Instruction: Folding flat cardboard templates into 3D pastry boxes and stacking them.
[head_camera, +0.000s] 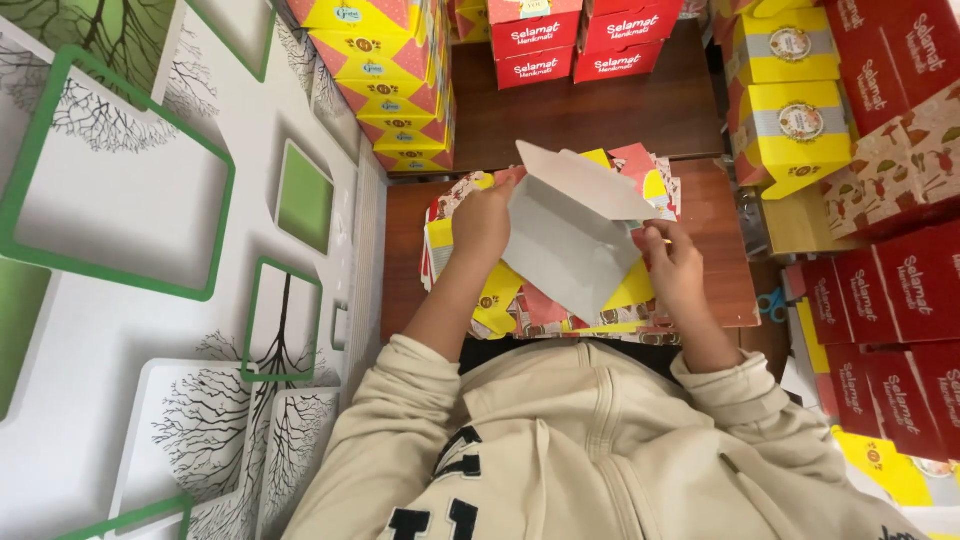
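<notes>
Gripping a flat box blank (570, 235), grey side up, the left hand (482, 222) and right hand (672, 262) are closed on its opposite edges. One flap is raised; the rest lies unfolded. Beneath it, a stack (520, 300) of glossy yellow-and-red blanks rests on a brown table (715, 260). Finished boxes (790, 130) are piled around.

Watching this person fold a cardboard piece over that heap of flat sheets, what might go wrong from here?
The left hand and right hand hold the grey cardboard blank only by its edges, so it may bend crookedly or slip. Below it, the pile of flat printed sheets lies loose and uneven on the wooden table; a nudge might push sheets off the edge. The stacked yellow boxes stand close and could perhaps be bumped.
</notes>
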